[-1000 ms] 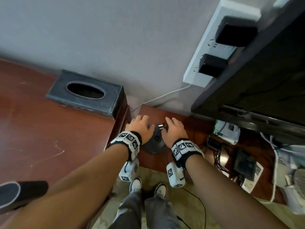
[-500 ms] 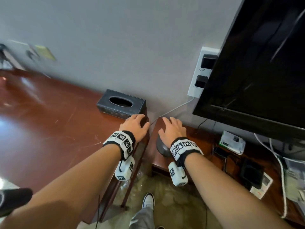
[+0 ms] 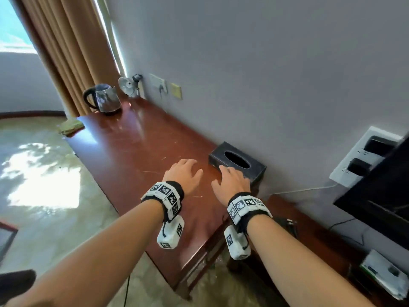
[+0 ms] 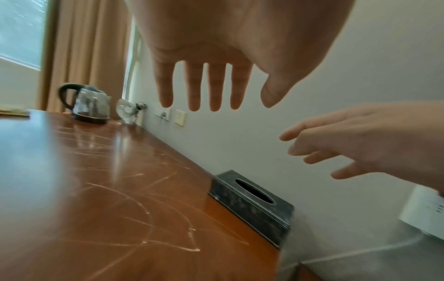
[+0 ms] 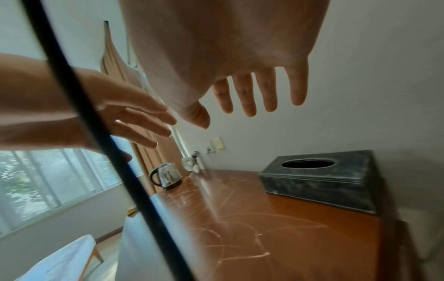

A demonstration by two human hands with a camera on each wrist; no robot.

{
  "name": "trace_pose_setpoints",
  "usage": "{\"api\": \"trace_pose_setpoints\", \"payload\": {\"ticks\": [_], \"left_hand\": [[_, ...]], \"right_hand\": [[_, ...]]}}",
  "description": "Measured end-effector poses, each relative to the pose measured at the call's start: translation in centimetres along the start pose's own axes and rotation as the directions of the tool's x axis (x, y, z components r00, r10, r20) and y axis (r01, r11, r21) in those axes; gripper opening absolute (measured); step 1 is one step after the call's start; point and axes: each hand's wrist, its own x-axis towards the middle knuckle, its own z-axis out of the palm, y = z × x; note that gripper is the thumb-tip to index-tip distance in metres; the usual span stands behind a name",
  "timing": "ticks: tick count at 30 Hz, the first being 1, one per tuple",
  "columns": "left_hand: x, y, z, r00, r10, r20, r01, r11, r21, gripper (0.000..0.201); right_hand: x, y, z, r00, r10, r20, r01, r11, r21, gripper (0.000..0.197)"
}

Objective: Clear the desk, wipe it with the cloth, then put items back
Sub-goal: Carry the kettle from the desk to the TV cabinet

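The long reddish-brown desk (image 3: 137, 151) runs along the wall, scratched and glossy. A black tissue box (image 3: 236, 165) sits at its near right end by the wall. A steel kettle (image 3: 103, 100) stands at the far end, with a greenish cloth (image 3: 70, 127) on the far left corner. My left hand (image 3: 186, 173) hovers over the desk left of the box, fingers straight. My right hand (image 3: 232, 180) hovers at the box's near corner, open too. Both wrist views show empty palms: the left hand (image 4: 216, 76) and the right hand (image 5: 240, 85) are above the tissue box (image 4: 252, 201), holding nothing.
A small fan (image 3: 128, 85) stands by the wall sockets past the kettle. A lower shelf (image 3: 309, 235) to the right holds cables and papers (image 3: 385, 273) under a black TV (image 3: 380, 196). A white socket plate (image 3: 363, 156) carries two black plugs. Floor lies left.
Both hands left the dark round object on the low shelf and moved up and left over the desk, beside the tissue box. My view swung left along the desk.
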Motion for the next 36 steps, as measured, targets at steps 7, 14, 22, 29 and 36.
{"api": "trace_pose_setpoints", "payload": {"ticks": [7,14,22,29,36], "left_hand": [[0.4,-13.8,-6.5,0.979,-0.187,-0.083,0.185,0.982,-0.032,0.052],[2.1,-28.4,-13.6,0.961,-0.247,-0.124,0.242,0.969,-0.056,0.055],[4.8,-40.1,-21.9,0.946,-0.281,-0.164,0.277,0.960,-0.049,0.055],[9.3,-47.3,-25.7,0.939,-0.280,-0.202,0.291,0.956,0.030,0.057],[17.9,-54.4,-29.0,0.939,-0.283,-0.193,0.317,0.933,0.172,0.056]], "right_hand": [[3.8,-13.7,3.3,0.987,-0.158,0.038,0.160,0.985,-0.069,0.061],[8.5,-29.5,7.9,0.976,-0.193,0.101,0.204,0.974,-0.103,0.061],[13.2,-43.6,9.9,0.968,-0.250,0.012,0.250,0.963,-0.098,0.059],[19.5,-50.6,12.6,0.963,-0.269,0.030,0.271,0.955,-0.122,0.055],[30.3,-58.3,15.8,0.948,-0.311,0.067,0.315,0.947,-0.062,0.060]]}}
